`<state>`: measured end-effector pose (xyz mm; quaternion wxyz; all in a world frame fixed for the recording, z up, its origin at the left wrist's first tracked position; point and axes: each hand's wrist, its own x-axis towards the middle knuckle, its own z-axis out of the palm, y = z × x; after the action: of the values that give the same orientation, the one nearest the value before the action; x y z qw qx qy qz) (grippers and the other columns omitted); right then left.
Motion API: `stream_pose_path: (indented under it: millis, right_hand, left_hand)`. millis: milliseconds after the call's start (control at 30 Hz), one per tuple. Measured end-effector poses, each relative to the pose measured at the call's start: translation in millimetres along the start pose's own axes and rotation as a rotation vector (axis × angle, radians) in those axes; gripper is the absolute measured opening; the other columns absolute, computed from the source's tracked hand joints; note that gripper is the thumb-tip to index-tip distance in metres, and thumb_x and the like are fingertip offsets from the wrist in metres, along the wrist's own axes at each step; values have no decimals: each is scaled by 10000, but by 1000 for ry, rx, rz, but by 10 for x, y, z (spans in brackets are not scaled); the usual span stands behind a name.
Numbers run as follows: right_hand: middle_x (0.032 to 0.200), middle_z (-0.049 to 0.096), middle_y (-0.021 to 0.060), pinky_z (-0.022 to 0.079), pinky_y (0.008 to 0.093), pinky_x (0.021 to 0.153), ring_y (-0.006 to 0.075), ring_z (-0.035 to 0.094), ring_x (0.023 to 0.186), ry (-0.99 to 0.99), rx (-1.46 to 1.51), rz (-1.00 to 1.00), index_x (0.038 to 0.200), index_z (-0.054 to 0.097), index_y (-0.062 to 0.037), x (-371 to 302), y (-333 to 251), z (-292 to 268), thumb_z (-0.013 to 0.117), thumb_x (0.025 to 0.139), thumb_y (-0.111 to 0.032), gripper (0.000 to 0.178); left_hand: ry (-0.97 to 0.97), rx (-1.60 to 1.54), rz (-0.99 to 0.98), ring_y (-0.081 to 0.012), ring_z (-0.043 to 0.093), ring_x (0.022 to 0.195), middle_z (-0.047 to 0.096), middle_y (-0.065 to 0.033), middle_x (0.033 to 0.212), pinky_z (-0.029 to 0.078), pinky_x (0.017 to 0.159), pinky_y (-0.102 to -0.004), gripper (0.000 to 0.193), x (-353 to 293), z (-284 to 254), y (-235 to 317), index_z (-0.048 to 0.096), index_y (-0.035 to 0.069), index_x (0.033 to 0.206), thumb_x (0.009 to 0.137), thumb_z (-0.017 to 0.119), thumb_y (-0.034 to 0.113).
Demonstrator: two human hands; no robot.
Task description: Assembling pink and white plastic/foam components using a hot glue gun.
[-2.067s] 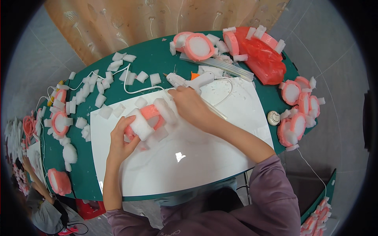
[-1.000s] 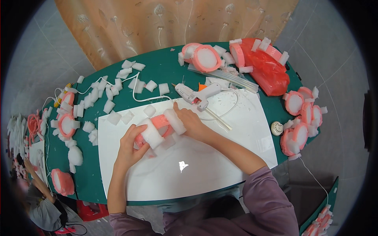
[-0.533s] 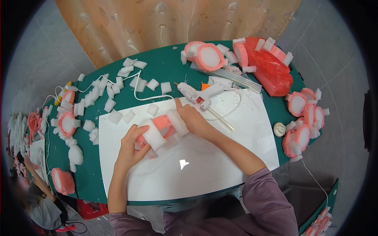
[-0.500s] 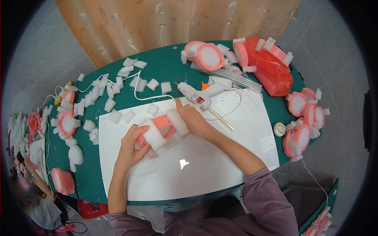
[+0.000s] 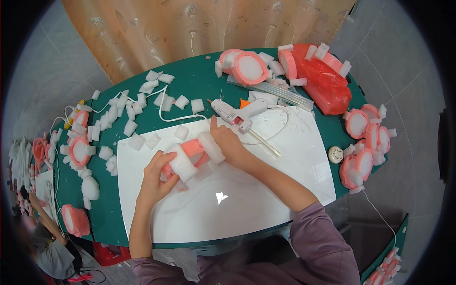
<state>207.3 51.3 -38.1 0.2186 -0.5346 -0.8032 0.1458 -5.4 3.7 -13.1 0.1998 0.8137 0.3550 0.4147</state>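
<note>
Pinching a pink foam ring (image 5: pixel 192 147) bearing thick white spongy blocks (image 5: pixel 183 162) — the left hand (image 5: pixel 156 176); the right hand (image 5: pixel 228 143), index extended, against one block — grip indeterminable.

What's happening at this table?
The person's left hand holds a pink ring-shaped piece over a white board. The right hand is against the white foam block at its right end. A glue gun lies just beyond, unheld; loose foam pieces are scattered about.
</note>
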Motion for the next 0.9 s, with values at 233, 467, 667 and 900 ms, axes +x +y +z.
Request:
stream_pose_path:
  millis: [233,467,667,900]
  right_hand:
    - [665,572,200,496,317,513,274,613,640,26,-57,11,1171,235,207,-5,-7,124,608,590,4,719]
    - [666,576,190,493,315,513,274,608,622,88,5,16,1168,224,208,-28,-14,207,612,574,-8,743]
    - [659,574,183,474,336,488,284,601,615,151,50,-3,1163,228,199,-94,-35,194,602,596,-25,716]
    - [659,571,146,488,329,512,276,605,627,103,-72,58,1013,364,87,-68,-81,90,637,606,-47,508]
  left_hand:
    - [-10,-9,-10,-252,468,634,454,-114,744,397,532,-289,584,4,6,13,454,129,1102,577,648,-38]
    - [-14,-9,-8,-244,471,639,452,-109,746,399,531,-280,587,0,2,11,451,134,1108,582,643,-42]
    - [-6,-22,-26,-242,474,642,458,-106,754,402,530,-279,588,-12,3,-2,450,132,1109,581,643,-41]
    - [-8,-3,-3,-246,475,644,456,-112,754,400,535,-285,579,-5,12,-9,457,130,1101,579,649,-31]
